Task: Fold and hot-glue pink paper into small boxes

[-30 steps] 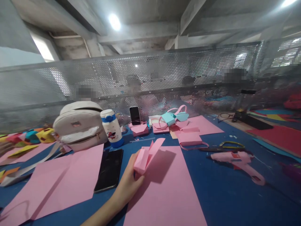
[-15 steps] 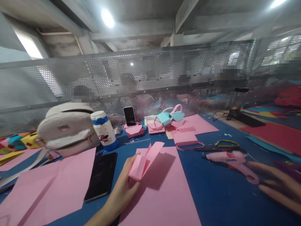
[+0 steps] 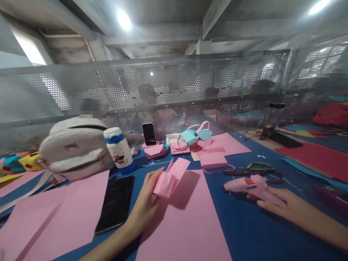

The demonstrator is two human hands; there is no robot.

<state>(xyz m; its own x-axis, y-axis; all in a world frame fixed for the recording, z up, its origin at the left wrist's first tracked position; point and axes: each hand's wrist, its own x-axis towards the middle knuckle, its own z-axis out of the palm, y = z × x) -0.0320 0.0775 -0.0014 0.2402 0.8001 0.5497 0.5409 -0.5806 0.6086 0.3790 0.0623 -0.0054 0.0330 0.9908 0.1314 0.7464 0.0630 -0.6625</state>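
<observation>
My left hand point(image 3: 148, 203) grips a small folded pink paper piece point(image 3: 172, 178), its flap raised, above a large pink sheet point(image 3: 187, 232). On the right, my right hand point(image 3: 282, 204) has its fingers around the handle of a pink glue gun point(image 3: 250, 185), whose nozzle points left. Scissors with yellow-green handles point(image 3: 259, 168) lie just behind the glue gun. Finished-looking small pink paper bags point(image 3: 154, 150) and a light blue one point(image 3: 189, 137) sit at the back of the blue table point(image 3: 244, 235).
To the left are a black phone point(image 3: 115, 204), more pink sheets point(image 3: 67, 214), a white bottle point(image 3: 119, 150) and a pale backpack point(image 3: 76, 148). A perforated metal screen point(image 3: 174, 83) stands behind the table. Red sheets point(image 3: 312, 159) lie at the far right.
My right hand has moved left and closed on the glue gun, which has shifted left. My left hand has tilted and slightly raised the folded pink paper.
</observation>
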